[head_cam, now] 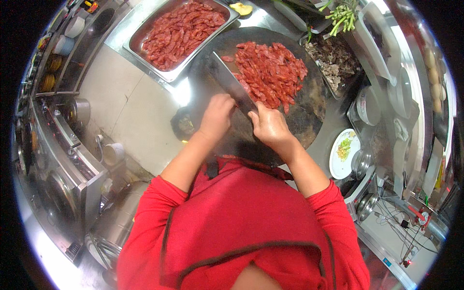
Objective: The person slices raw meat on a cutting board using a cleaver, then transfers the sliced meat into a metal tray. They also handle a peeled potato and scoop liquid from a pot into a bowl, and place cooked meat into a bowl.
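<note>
My right hand [270, 125] grips the handle end of a broad cleaver [233, 83], whose blade slants up and left across a round, dark chopping block [232, 134]. Against the blade's right side lies a heap of sliced red sausage [268, 74]. My left hand [219, 110] is at the left of the blade, fingers curled; whether it holds anything is not clear. More sausage slices [185, 32] lie in a rectangular steel pan [168, 77] at the upper left of the block.
Right of the block stand a tray of chopped pale food [331, 61], green stalks [342, 18] and a white oval plate [337, 168] with chopped bits. A yellow piece of food [241, 8] lies behind the block. Steel shelving [81, 54] is at the left.
</note>
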The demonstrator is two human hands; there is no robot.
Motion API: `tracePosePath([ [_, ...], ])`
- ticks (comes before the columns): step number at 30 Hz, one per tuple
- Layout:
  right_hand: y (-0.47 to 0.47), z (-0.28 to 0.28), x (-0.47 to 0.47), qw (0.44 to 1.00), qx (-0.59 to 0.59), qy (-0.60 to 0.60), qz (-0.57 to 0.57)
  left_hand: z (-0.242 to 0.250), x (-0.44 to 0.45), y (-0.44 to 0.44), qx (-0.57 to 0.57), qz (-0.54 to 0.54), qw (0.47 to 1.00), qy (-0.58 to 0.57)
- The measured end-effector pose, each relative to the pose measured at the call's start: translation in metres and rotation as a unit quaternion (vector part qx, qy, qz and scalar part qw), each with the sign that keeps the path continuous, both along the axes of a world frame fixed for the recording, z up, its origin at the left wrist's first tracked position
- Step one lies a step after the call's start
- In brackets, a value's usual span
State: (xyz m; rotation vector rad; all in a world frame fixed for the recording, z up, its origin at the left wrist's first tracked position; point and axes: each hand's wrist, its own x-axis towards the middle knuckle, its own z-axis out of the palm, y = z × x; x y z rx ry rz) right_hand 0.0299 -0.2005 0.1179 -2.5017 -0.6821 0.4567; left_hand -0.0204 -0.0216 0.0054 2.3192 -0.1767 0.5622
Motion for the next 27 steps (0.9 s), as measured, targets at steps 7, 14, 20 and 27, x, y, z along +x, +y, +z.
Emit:
tracePosePath([
  [7,-0.001,0.007,0.002,0.995,-0.072,0.068,0.003,-0.005,-0.001,0.001,-0.006,0.007,1.0,0.002],
  [14,0.008,0.003,0.002,0.998,-0.025,0.058,-0.032,-0.004,-0.001,0.004,0.002,-0.001,1.0,-0.01],
  [20,0.002,0.002,0.001,0.998,0.022,0.048,0.018,-0.007,-0.002,0.003,0.014,0.003,1.0,0.008],
  [27,0.001,-0.043,-0.001,0.995,0.007,0.065,-0.073,0.019,-0.022,-0.001,-0.04,-0.028,0.998,0.047],
])
